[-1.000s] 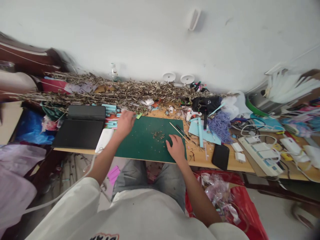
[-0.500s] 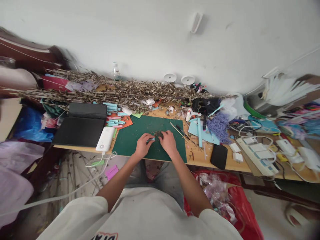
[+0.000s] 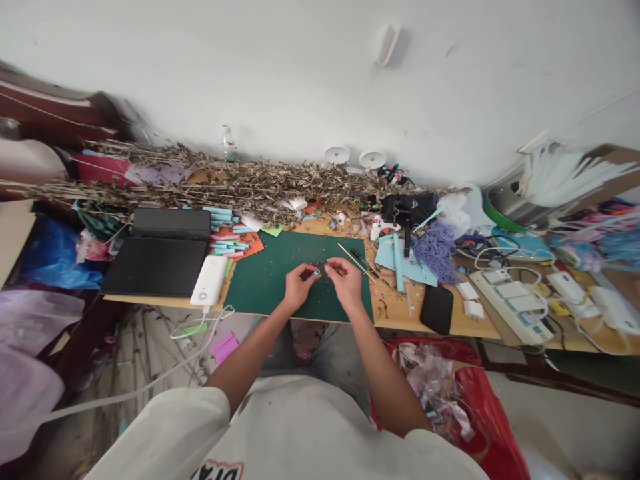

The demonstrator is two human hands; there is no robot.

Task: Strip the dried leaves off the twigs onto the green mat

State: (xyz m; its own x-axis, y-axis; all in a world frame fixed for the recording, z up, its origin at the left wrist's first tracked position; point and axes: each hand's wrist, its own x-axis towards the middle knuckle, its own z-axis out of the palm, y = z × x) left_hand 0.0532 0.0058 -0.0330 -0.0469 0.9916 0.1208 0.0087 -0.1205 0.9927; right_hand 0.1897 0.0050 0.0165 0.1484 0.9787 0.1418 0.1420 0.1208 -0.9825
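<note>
My left hand (image 3: pixel 299 287) is over the green cutting mat (image 3: pixel 270 267), its thumb and forefinger pinched on a small light-blue paper roll (image 3: pixel 317 272), of which only the end shows. My right hand (image 3: pixel 345 280) is just to the right, its thumb and forefinger pressed together near the roll. Anything in that pinch is too small to make out. Dry plant crumbs (image 3: pixel 320 264) lie on the mat just beyond my fingertips. A thin wooden stick (image 3: pixel 353 257) and a black pen (image 3: pixel 361 259) lie right of my right hand.
Dried plant stems (image 3: pixel 280 180) line the back of the table. Left are blue and pink paper rolls (image 3: pixel 227 247), a white power bank (image 3: pixel 209 280) and a black tablet case (image 3: pixel 155 263). Right are blue paper (image 3: pixel 420 270), purple yarn (image 3: pixel 437 253), a phone (image 3: pixel 437 309) and a power strip (image 3: pixel 513 303).
Both hands have moved a little to the right, with the blue roll still in my left fingers. My right hand has lifted from low over the crumbs, closer to the roll.
</note>
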